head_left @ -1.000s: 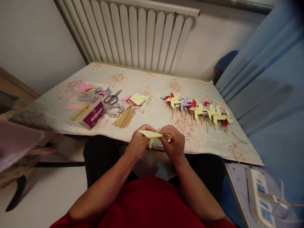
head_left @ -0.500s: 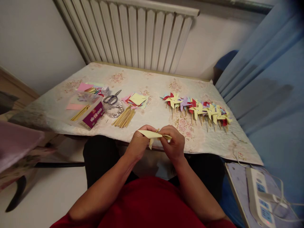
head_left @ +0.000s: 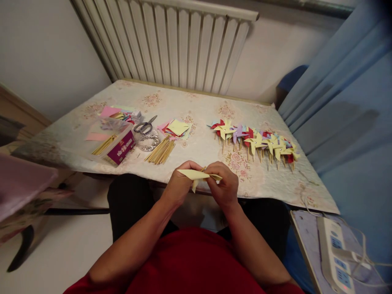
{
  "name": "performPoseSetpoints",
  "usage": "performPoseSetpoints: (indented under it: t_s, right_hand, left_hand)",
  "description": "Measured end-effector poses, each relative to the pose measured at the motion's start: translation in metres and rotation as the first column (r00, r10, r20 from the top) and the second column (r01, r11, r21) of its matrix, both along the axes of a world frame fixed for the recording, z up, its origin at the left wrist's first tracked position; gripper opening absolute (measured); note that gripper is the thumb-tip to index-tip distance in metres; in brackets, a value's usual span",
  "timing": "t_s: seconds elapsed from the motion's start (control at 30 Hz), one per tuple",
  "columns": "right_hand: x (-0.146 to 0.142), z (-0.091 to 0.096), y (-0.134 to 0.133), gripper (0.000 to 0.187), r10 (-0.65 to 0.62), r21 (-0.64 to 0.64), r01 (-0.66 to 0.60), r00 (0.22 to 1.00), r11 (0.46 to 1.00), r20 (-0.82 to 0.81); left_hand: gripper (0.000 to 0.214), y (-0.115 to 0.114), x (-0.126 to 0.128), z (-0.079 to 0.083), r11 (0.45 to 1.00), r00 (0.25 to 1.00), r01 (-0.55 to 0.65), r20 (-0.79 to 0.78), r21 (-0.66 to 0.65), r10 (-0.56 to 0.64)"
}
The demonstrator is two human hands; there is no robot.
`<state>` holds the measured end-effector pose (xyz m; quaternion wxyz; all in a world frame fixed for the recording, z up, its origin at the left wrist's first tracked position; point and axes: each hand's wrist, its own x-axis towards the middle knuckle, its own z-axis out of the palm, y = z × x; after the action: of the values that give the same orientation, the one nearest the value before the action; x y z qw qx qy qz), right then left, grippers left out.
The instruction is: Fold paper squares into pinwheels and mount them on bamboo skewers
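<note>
Between my hands, at the table's front edge, is a pale yellow paper pinwheel (head_left: 196, 175) with its blades folded. My left hand (head_left: 180, 183) is closed on its left side, fingers behind the paper. My right hand (head_left: 224, 183) pinches the pinwheel near its centre and right blade. A short bit of stick tip shows above the paper between the hands; most of it is hidden. Beyond my hands to the left lies a bundle of thin wooden sticks (head_left: 161, 150). Behind it is a stack of coloured paper squares (head_left: 177, 127), yellow on top.
Finished pinwheels (head_left: 257, 141) lie in a row at the right. Scissors (head_left: 146, 126) rest by a round clear container of pins (head_left: 148, 142). A clear box with a purple label (head_left: 121, 148) holds sticks. A power strip (head_left: 335, 253) with cables is at lower right.
</note>
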<state>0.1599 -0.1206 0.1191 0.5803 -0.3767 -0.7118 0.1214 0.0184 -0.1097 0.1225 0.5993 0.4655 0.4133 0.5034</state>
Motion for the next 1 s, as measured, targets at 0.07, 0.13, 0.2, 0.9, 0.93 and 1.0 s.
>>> performPoseSetpoints:
  t_s: [0.07, 0.13, 0.2, 0.9, 0.93, 1.0]
  right_hand:
    - [0.000, 0.000, 0.000, 0.015, 0.008, -0.015, -0.008, 1.000, 1.000, -0.011]
    - [0.000, 0.001, -0.001, 0.015, 0.016, -0.033, -0.017, 1.000, 0.999, -0.021]
    - [0.000, 0.002, -0.001, 0.015, 0.026, -0.050, -0.027, 0.999, 0.998, -0.030]
    - [-0.002, -0.003, 0.000, 0.005, 0.072, -0.189, -0.121, 0.966, 0.975, -0.247]
    - [-0.003, -0.004, 0.000, 0.005, 0.072, -0.201, -0.128, 0.962, 0.971, -0.265]
    - [-0.004, -0.005, 0.000, 0.007, 0.059, -0.232, -0.130, 0.955, 0.964, -0.291]
  left_hand:
    - [0.010, 0.000, -0.001, 0.001, 1.000, 1.000, 0.005, -0.020, 0.013, -0.004]
    - [0.010, -0.001, -0.002, 0.002, 1.000, 0.999, 0.010, -0.041, 0.023, -0.010]
    - [0.009, -0.001, -0.002, 0.003, 0.999, 0.999, 0.009, -0.052, 0.038, -0.007]
    - [0.006, -0.003, 0.000, 0.001, 0.981, 0.994, -0.014, -0.101, 0.196, 0.034]
    - [0.006, -0.003, 0.000, 0.000, 0.980, 0.994, -0.019, -0.101, 0.200, 0.040]
    - [0.006, -0.004, 0.001, -0.001, 0.979, 0.993, -0.028, -0.104, 0.202, 0.050]
